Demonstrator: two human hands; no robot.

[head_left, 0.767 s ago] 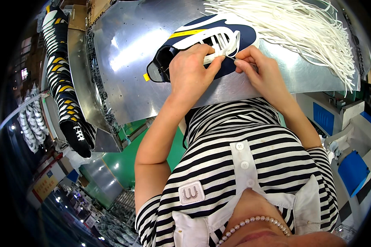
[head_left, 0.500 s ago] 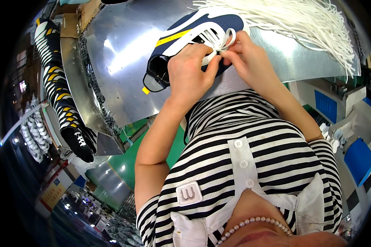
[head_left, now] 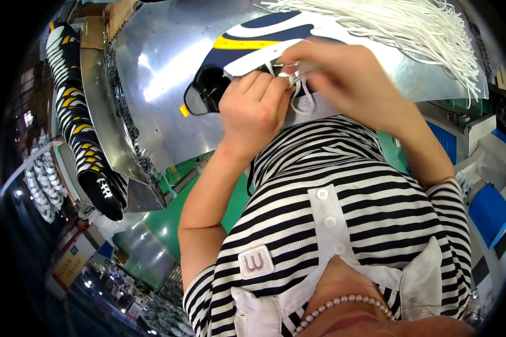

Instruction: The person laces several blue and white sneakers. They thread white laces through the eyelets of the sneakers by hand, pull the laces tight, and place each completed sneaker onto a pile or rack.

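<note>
A shiny metal tabletop [head_left: 152, 73] fills the upper middle, curved by the lens. On it, just in front of the person's striped shirt [head_left: 343, 208], lies a navy shoe [head_left: 247, 50] with a white band and a yellow stripe, its dark opening turned to the left. Right of the shoe a big bundle of loose white laces [head_left: 427, 33] fans out across the tabletop to its far right edge.

Down the left edge of the tabletop runs a long row of dark shoes [head_left: 78, 123] with yellow and white marks, packed side by side. Farther left hangs a paler row of shoes [head_left: 36, 180], dim and small. At the lower left stands a yellow, oblong sign [head_left: 67, 267]; at the right are blue boxes [head_left: 489, 213], their contents hidden.

The left hand [head_left: 253, 112] rests on the shoe's white band, its fingers curled shut and pinching a lace [head_left: 303, 98] that loops down below it. The right hand [head_left: 343, 78] is blurred over the shoe; its fingers seem closed on the same lace, though I cannot tell for sure.
</note>
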